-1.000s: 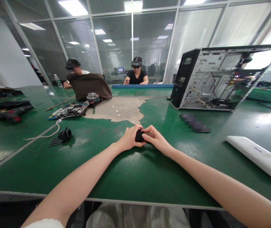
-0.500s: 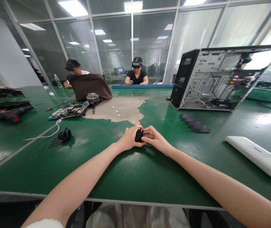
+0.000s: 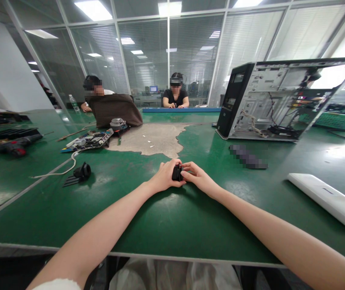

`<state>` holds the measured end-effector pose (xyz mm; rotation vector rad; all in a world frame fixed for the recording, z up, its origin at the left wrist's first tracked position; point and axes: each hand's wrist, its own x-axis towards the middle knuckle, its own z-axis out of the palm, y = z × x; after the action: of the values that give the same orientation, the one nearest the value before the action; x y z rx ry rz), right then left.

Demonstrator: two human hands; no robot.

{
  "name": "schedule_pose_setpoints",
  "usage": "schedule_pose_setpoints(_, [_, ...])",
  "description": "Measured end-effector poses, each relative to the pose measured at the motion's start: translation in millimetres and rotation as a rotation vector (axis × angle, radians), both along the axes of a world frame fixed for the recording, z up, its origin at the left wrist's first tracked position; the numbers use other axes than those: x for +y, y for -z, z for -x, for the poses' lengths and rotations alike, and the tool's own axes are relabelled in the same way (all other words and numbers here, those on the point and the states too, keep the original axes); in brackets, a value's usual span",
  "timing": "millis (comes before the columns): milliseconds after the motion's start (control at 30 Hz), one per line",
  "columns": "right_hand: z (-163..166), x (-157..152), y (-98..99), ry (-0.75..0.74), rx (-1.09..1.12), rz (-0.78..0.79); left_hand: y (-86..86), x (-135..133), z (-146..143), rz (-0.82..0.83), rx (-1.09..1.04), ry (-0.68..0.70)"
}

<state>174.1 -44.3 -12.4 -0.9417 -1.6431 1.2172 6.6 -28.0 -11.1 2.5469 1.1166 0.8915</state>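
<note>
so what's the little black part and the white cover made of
Black part, pinched between left hand and right hand: likely matte plastic, dull with no glint, though mostly hidden. White cover: probably smooth moulded plastic, with rounded edges and a soft sheen.

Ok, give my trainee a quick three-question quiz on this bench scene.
1. True or false: both hands hold the small black part.
2. What lies nearest the right hand: A the white cover, B the blurred dark bar, C the circuit board?
3. Fill in: the open computer case stands on the table's ____ side.

Key: 1 true, the left hand grips it too. 2 B. 3 right.
</note>
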Motion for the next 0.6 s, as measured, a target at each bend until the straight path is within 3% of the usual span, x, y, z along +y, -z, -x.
schedule_pose_setpoints(167, [-0.4, -3.2, -1.6, -0.076, 0.066, -0.053, 0.3, -0.8, -0.4, -0.009, 0.005, -0.005])
schedule_pose_setpoints(600, [0.4, 2.4, 3.6, 0.019, -0.017, -0.042, -0.1, 0.0, 0.8, -0.030, 0.000, 0.012])
